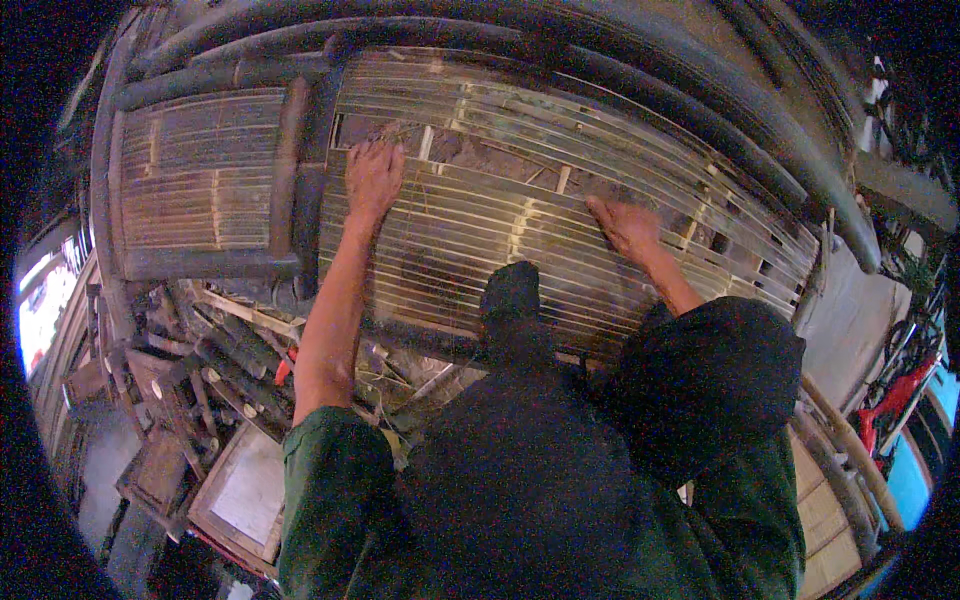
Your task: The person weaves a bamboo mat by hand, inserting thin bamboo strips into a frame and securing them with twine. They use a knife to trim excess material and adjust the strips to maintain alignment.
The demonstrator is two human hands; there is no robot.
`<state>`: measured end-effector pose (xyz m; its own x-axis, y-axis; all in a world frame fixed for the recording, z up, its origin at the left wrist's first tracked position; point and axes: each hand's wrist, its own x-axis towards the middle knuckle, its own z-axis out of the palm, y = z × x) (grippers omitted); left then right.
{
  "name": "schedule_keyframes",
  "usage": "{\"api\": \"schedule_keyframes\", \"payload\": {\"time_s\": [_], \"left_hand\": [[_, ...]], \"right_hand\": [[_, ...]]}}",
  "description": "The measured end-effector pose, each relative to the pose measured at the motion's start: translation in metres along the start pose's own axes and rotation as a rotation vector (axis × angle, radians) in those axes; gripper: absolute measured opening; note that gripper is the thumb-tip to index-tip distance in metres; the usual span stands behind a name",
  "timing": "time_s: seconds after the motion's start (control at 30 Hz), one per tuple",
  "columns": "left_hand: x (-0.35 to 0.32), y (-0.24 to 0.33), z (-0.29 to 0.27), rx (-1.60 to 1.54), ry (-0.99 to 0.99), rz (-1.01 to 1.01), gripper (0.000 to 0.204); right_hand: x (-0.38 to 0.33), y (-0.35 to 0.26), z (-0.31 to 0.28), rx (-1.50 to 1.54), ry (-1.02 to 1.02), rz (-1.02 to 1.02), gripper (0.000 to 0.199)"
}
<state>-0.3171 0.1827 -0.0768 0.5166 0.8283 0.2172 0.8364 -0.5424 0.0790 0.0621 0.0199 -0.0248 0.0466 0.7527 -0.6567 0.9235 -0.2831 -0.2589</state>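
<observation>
A long seat of narrow split-bamboo slats lies in a dark bamboo frame in front of me. A long gap runs across it, with light cross strips and debris showing beneath. At the gap's left end, my left hand reaches over the slats, its fingers closed on the end of a bamboo slat along the near edge. Farther right, my right hand is closed on the same edge, thumb side toward the gap. Some fingertips are hidden or blurred.
A second, smaller slatted panel adjoins at left. Thick dark poles border the far side. Cut bamboo pieces and a wooden-framed board are at lower left. A grey sheet and a red object stand at right.
</observation>
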Motion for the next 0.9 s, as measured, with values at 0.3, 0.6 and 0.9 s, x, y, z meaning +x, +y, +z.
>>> {"api": "schedule_keyframes", "payload": {"time_s": [0.3,0.6,0.9], "left_hand": [[0.022,0.039,-0.022,-0.386,-0.018,-0.003,0.026],[0.04,0.059,-0.013,-0.428,0.122,0.001,0.021],[0.084,0.09,-0.198,-0.099,0.213,0.204,0.026]], "right_hand": [[-0.017,0.004,0.0,0.229,0.39,-0.277,0.04],[-0.076,0.002,-0.068,0.017,0.336,-0.2,0.036],[-0.134,0.018,-0.1,0.388,0.288,-0.028,0.026]]}}
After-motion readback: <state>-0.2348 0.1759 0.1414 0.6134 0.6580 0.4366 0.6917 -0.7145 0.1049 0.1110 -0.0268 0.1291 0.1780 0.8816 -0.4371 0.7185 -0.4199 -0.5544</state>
